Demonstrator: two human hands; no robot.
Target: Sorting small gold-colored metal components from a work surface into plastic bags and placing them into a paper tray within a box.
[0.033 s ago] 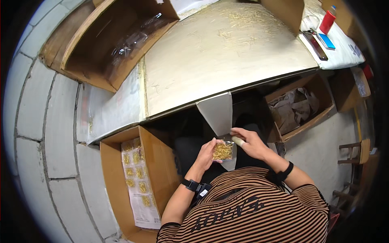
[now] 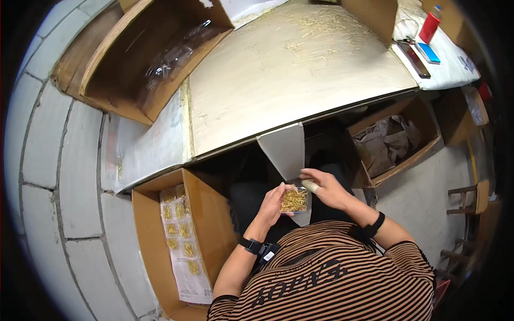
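Note:
My left hand (image 2: 273, 202) grips a small clear box (image 2: 294, 201) filled with thin gold-coloured pieces, held above my lap. Its thumb lies along the box's upper left edge, and the other fingers are mostly hidden beneath. Just right of the box is my right hand (image 2: 327, 190), its fingers stretched toward the left and apart from the thumb, with nothing visible in it. A pale wrap covers its thumb. Behind the hands, a whitish panel (image 2: 284, 150) slopes down from the table edge.
Loose gold pieces (image 2: 326, 32) lie on the far part of the table (image 2: 257, 91). At left, a cardboard box (image 2: 214, 224) contains several gold-filled packs on paper. Another box (image 2: 155, 37) holds clear plastic pieces. Crumpled paper fills a carton (image 2: 396, 160) at right. A phone (image 2: 413, 60) and red bottle (image 2: 429, 27) stand back right.
The whole view has shifted slightly. My right hand has moved very little beside the box, and my left hand keeps the same hold.

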